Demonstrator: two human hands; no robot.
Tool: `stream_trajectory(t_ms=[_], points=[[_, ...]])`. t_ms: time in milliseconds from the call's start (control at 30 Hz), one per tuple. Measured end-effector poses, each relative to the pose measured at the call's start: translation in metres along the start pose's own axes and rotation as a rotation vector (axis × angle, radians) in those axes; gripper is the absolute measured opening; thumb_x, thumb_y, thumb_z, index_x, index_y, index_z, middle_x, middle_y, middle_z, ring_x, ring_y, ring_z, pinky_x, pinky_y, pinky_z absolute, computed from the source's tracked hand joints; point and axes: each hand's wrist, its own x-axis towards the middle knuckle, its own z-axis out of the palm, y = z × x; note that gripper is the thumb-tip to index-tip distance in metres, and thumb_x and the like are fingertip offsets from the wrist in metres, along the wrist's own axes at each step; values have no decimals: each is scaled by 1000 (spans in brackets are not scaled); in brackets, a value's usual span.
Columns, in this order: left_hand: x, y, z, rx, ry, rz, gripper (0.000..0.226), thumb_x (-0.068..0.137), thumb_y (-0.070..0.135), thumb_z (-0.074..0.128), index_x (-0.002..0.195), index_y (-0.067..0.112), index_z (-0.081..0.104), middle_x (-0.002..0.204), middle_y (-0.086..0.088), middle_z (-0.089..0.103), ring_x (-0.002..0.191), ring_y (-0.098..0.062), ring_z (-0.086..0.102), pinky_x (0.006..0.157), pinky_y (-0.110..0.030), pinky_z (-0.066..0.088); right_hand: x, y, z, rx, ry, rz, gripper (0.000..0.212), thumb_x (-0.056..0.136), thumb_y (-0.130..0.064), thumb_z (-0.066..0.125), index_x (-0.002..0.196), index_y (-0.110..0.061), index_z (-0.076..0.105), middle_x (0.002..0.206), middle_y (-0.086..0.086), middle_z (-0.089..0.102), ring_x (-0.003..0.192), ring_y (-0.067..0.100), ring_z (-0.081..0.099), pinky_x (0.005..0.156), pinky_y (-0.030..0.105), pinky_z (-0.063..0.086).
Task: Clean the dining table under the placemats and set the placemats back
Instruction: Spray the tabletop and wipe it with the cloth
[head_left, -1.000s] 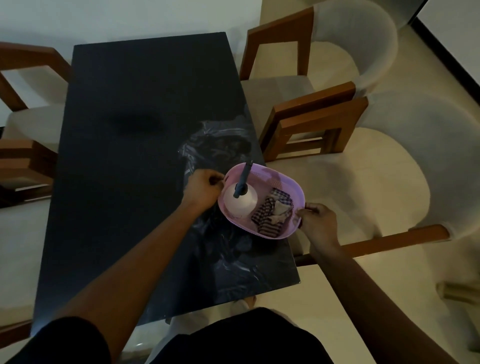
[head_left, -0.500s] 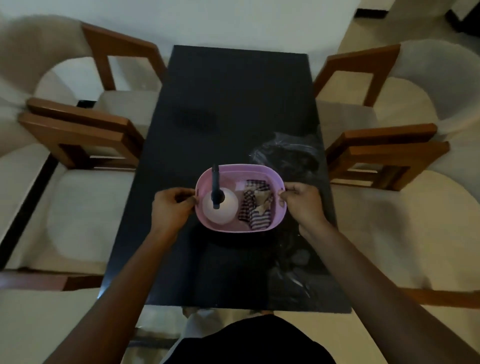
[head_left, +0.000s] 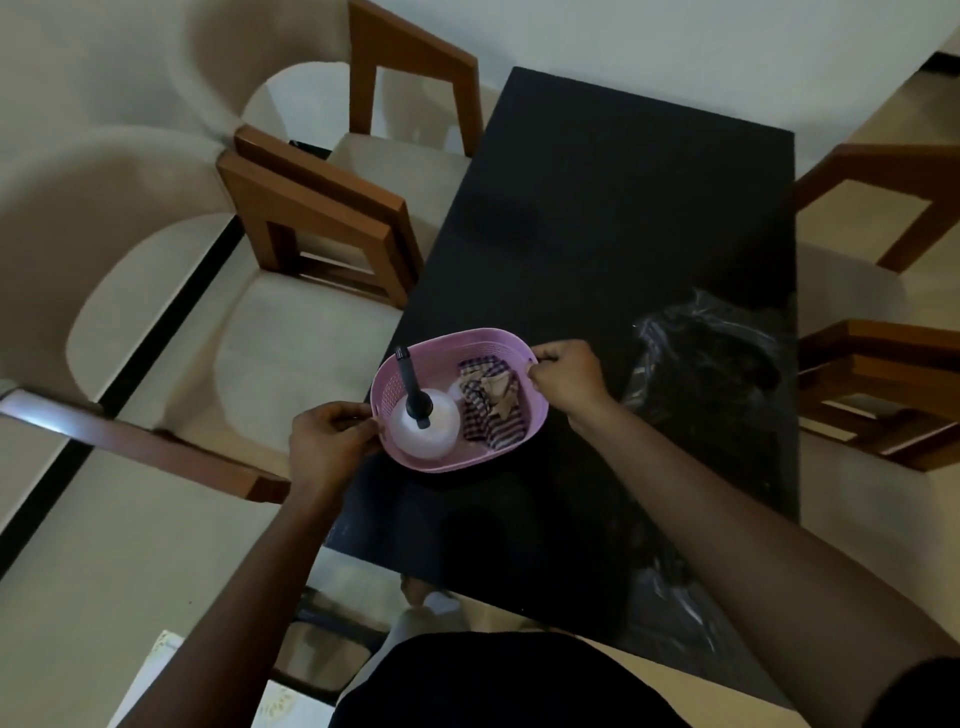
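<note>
At the near left edge of the table (head_left: 597, 218), the left hand (head_left: 332, 441) has its grip curled on the rim of the basket (head_left: 457, 335), which holds an upright bottle (head_left: 423, 426) and a soft cloth (head_left: 491, 410). The right hand (head_left: 566, 376) pinches the opposite rim. The basket looks light and stiff, best held at both ends. A crinkled dark sheet (head_left: 711, 364) lies to the right.

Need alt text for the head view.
A left hand and a right hand grip opposite ends of a pink basket at the left edge of a black table. It holds a white spray bottle and a checked cloth. Crumpled dark plastic lies to its right.
</note>
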Motion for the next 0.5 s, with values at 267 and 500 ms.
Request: stream_trajectory(t_ms=[267, 500], points=[[4, -2, -2, 228, 7, 73, 41, 82, 12, 85, 119, 19, 69, 115, -5, 74, 105, -24, 72, 87, -38, 61, -9, -5, 1, -342, 112, -290, 44, 97, -9, 65, 140, -18, 60, 128, -3, 60, 97, 2, 61, 88, 21, 53], [11, 9, 31, 706, -223, 453, 119, 71, 45, 90, 165, 28, 19, 174, -3, 17, 163, -27, 7, 127, -62, 5, -12, -26, 43, -862, -252, -214, 16, 98, -16, 64, 114, -15, 64, 104, 2, 66, 83, 16, 60, 75, 32, 53]])
